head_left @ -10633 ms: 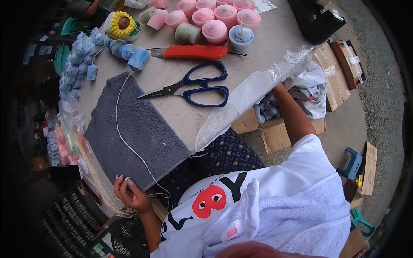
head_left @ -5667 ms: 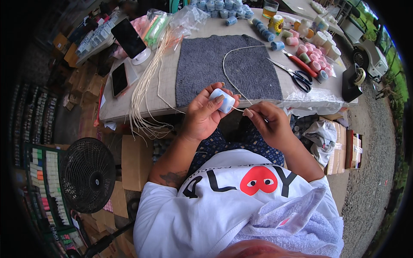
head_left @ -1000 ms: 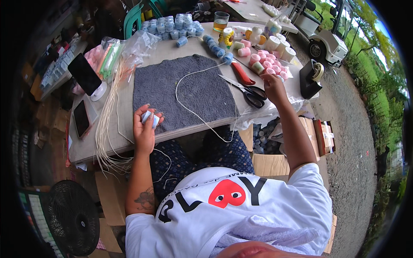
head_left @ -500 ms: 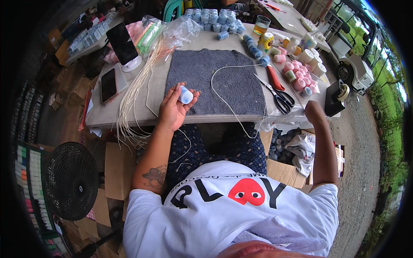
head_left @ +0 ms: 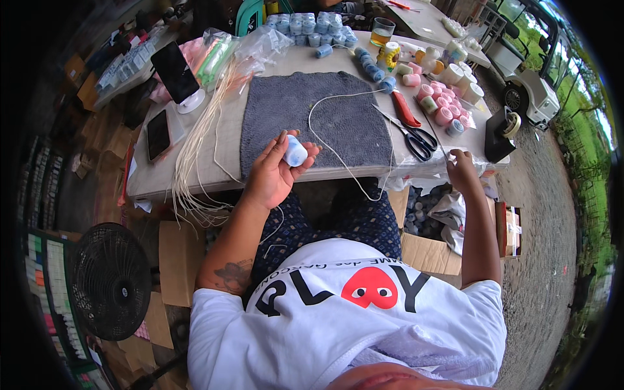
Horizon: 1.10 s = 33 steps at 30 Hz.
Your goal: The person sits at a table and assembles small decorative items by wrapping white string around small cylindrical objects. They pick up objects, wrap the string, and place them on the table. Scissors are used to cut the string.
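1. Left hand [head_left: 273,172]: raised palm-up just in front of the table [head_left: 195,175] edge, fingers loosely curled round a small pale-blue container [head_left: 294,151] held at the fingertips; a thin white cord [head_left: 338,153] runs from it.
2. Right hand [head_left: 460,168]: at the right table edge, fingers bent, touching the clear plastic sheet [head_left: 422,170] that overhangs there. Whether it pinches the sheet or the cord end cannot be told.
3. The cord loops over a grey mat [head_left: 305,117] in the table centre, then hangs below the edge.
4. Black-handled scissors [head_left: 413,133] and a red-handled tool [head_left: 404,109] lie just right of the mat.
5. Pink and cream small containers [head_left: 442,104] cluster at the right; blue ones [head_left: 312,26] are grouped at the far edge and trail toward the mat.
6. A bundle of pale strands [head_left: 201,130] lies left of the mat, ends dangling off the table. Clear bags [head_left: 240,49] sit at the far left.
7. A dark phone on a white stand [head_left: 175,75] and a flat phone [head_left: 158,133] are at the left.
8. A black tape dispenser [head_left: 500,133] stands at the right corner.
9. Cardboard boxes [head_left: 429,250] under the table are partly hidden; contents unclear.
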{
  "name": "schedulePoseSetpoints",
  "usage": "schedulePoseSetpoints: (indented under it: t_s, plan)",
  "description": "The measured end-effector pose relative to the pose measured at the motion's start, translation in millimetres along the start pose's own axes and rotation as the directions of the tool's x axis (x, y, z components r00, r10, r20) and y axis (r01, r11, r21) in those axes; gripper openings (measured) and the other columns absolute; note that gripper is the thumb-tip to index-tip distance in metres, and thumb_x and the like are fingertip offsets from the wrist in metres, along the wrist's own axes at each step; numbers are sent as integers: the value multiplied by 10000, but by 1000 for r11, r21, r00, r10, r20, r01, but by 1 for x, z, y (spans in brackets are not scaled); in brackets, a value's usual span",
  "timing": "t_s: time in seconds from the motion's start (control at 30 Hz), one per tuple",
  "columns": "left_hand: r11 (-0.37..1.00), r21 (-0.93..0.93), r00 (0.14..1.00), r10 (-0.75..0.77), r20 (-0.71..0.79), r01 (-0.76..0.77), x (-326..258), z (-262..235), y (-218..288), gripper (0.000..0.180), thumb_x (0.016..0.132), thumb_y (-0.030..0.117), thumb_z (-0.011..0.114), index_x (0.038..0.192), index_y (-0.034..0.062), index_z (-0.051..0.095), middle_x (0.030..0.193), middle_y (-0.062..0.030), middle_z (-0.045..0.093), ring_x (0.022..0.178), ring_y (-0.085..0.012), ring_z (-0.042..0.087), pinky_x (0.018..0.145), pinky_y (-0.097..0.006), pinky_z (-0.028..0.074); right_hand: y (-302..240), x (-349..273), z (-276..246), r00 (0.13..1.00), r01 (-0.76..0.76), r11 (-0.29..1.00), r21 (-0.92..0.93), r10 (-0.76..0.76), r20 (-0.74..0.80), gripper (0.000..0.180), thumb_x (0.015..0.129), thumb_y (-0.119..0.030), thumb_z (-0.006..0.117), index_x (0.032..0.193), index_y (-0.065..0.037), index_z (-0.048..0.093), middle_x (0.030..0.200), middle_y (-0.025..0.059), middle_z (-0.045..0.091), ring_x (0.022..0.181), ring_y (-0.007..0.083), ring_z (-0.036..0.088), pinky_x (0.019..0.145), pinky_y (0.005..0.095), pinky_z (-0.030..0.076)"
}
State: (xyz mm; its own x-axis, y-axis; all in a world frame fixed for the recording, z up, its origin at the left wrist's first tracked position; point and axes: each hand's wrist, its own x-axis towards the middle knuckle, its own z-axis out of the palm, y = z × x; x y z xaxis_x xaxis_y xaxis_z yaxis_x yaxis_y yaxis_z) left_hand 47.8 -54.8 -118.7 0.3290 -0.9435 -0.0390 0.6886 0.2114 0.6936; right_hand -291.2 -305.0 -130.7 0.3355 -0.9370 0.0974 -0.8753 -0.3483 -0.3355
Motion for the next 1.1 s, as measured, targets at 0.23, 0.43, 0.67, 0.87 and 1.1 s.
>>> schedulePoseSetpoints:
  t_s: [0.23, 0.43, 0.67, 0.87, 1.1]
  plan:
    - [992, -118, 999, -43, 21, 46, 12, 2, 0, 371, 961, 409, 434, 1091, 69, 508, 938, -146, 624, 911, -257, 638, 807, -345, 526, 2, 1, -16, 999, 3, 1000, 15, -2, -43, 250, 890, -69, 494, 1104, -1, 603, 978, 196, 653, 897, 286, 631, 812, 334, 470]
    - [990, -142, 999, 12, -30, -16, 19, -11, 3, 400, 946, 440, 458, 1132, 89, 508, 904, -107, 610, 808, -204, 611, 717, -322, 491, -69, -97, -18, 896, 430, 725, 537, -414, -158, 311, 854, 78, 527, 1129, -43, 608, 918, 118, 655, 820, 183, 627, 756, 249, 467]
    - [995, -75, 995, 63, -79, -68, 16, -6, 8, 381, 940, 443, 473, 1119, 110, 508, 869, -81, 612, 772, -190, 612, 716, -322, 477, -112, -129, -6, 795, 560, 665, 494, -600, -93, 360, 824, 129, 499, 1130, -22, 610, 800, 115, 609, 711, 189, 589, 659, 257, 455]
    - [991, -6, 986, 135, -100, -136, 10, -3, 9, 356, 940, 424, 485, 1126, 122, 499, 880, -76, 605, 780, -192, 616, 742, -332, 477, -114, -130, -5, 818, 520, 681, 515, -570, -73, 365, 823, 130, 497, 1128, -32, 616, 818, 112, 620, 734, 181, 600, 676, 255, 456]
    - [945, 141, 952, 304, -36, -297, -2, 22, -7, 408, 895, 283, 606, 1224, 123, 424, 999, -66, 541, 931, -181, 570, 859, -349, 461, -120, -142, -9, 798, 566, 663, 491, -590, -123, 355, 797, 114, 537, 1098, -51, 624, 832, 111, 653, 730, 209, 657, 639, 283, 506]
